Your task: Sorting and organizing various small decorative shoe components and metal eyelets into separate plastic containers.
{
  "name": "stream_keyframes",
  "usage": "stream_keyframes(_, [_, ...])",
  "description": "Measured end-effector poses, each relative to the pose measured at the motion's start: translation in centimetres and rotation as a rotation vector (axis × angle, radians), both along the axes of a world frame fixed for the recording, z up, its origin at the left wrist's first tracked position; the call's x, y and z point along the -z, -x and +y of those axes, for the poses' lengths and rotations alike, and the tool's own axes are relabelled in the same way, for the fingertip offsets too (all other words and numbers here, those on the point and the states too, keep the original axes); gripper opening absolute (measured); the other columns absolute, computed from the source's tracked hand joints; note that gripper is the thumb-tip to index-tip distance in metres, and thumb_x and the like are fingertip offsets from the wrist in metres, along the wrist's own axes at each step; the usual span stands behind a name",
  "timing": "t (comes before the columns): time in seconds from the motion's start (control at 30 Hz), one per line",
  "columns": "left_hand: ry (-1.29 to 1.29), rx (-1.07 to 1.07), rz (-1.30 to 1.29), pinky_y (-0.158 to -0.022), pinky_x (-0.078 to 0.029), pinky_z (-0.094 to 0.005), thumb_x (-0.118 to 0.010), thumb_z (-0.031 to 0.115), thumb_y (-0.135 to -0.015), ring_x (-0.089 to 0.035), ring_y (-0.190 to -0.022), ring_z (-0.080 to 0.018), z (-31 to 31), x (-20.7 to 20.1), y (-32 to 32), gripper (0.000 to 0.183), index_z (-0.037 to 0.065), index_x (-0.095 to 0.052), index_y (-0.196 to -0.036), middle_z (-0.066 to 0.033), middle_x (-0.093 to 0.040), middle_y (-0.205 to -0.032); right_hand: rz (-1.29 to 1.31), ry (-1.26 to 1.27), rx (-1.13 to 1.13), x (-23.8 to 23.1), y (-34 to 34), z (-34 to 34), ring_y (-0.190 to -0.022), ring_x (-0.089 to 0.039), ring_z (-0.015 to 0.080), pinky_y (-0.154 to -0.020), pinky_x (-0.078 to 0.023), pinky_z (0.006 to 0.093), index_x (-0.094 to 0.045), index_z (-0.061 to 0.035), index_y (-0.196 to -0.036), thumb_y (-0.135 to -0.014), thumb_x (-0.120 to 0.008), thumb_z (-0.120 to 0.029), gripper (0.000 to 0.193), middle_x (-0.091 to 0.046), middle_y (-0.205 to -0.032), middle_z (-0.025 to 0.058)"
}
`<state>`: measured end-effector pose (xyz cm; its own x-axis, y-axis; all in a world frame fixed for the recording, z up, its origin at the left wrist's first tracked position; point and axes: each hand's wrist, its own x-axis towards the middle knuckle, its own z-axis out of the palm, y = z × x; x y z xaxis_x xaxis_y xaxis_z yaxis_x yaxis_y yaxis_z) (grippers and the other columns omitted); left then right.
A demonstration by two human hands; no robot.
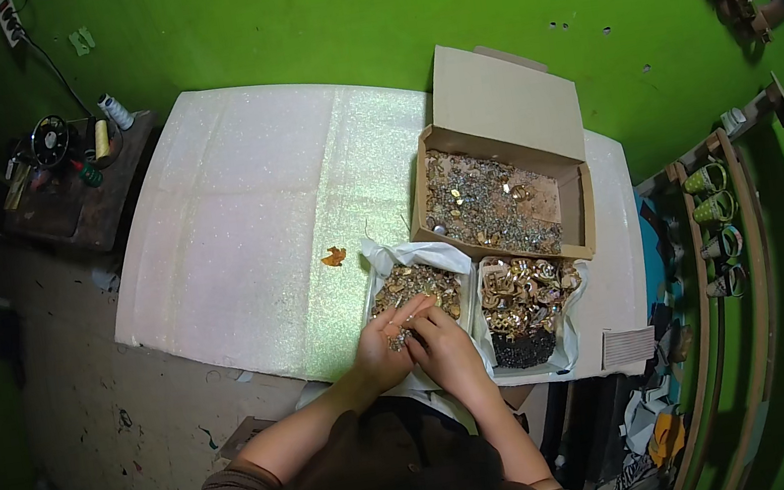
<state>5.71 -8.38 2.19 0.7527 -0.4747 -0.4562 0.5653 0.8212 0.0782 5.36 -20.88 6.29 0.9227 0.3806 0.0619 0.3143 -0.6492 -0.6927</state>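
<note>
My left hand point(383, 359) is cupped palm up over the front of a paper-lined tray, with a small heap of shiny beads point(397, 340) in its palm. The fingertips of my right hand point(446, 346) are pressed together at that heap; whatever they pinch is too small to make out. Under and beyond my hands, the tray's white lining paper point(444, 256) surrounds gold and silvery ornaments point(409, 283). Just right of it, a second lined tray holds gold buckle-like pieces point(523, 282) above a patch of dark beads point(525, 349).
An open cardboard box point(501, 79) with loose ornaments stands behind the trays. A brown leaf-shaped piece point(334, 256) lies on the glittery white table cover point(225, 198). Thread spools point(115, 111) sit on a side table at left. Sandals point(708, 192) hang on a rack at right.
</note>
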Motion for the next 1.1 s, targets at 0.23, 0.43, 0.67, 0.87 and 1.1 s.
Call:
stream_keyframes(0.23, [-0.045,0.022,0.01,-0.111,-0.02,-0.0397,-0.021,0.028,-0.097,-0.032,-0.132,-0.0237,-0.2,-0.3,0.0,0.05,0.001,-0.033,-0.138,-0.0087,-0.036,-0.143,-0.018,0.028,0.005,-0.1,0.1,0.4,-0.083,-0.057,0.0361,-0.072,-0.048,0.0403,-0.058,0.0001,-0.09,-0.075,-0.063,-0.003,0.017,-0.054,-0.09,0.0165])
stream_keyframes(0.43, [-0.062,0.024,-0.033,-0.111,-0.02,-0.039,-0.02,0.028,-0.097,-0.032,-0.132,-0.023,-0.2,-0.3,0.0,0.051,0.001,-0.033,-0.138,-0.0095,-0.037,-0.142,-0.03,0.022,0.026,0.2,-0.2,0.2,-0.083,-0.056,0.0365,-0.071,-0.048,0.0408,-0.058,0.0009,-0.09,-0.073,-0.064,-0.003,0.018,-0.054,-0.09,0.017])
stream_keyframes(0.67, [0.085,-0.106,0.075,-0.108,-0.027,-0.0352,-0.023,0.024,-0.098,-0.037,-0.129,-0.0214,0.3,-0.5,-0.6,0.046,0.0,-0.037,-0.135,-0.0118,-0.041,-0.139,0.115,-0.161,0.129,-2.5,-1.6,-1.8,-0.068,-0.06,0.0215,-0.064,-0.049,0.029,-0.061,0.001,-0.09,-0.074,-0.064,-0.001,0.017,-0.056,-0.083,0.0127])
stream_keyframes(0.87, [0.064,-0.224,0.126,-0.107,-0.03,-0.0361,-0.027,0.02,-0.097,-0.036,-0.131,-0.0214,1.0,-0.5,-1.2,0.044,-0.001,-0.038,-0.134,-0.0129,-0.041,-0.139,0.175,-0.225,0.231,-3.0,-2.2,-3.4,-0.075,-0.06,0.0181,-0.068,-0.048,0.0273,-0.063,0.0007,-0.094,-0.078,-0.062,-0.005,0.017,-0.06,-0.09,0.0108])
stream_keyframes(1.1, [0.086,-0.23,0.125,-0.107,-0.03,-0.0361,-0.026,0.019,-0.097,-0.036,-0.131,-0.0216,0.9,-0.4,-1.1,0.044,-0.001,-0.04,-0.133,-0.0139,-0.041,-0.139,0.287,-0.328,0.355,-0.5,-1.6,-4.3,-0.076,-0.063,0.0122,-0.071,-0.049,0.0246,-0.062,0.0022,-0.101,-0.089,-0.052,-0.002,0.016,-0.066,-0.087,0.0082])
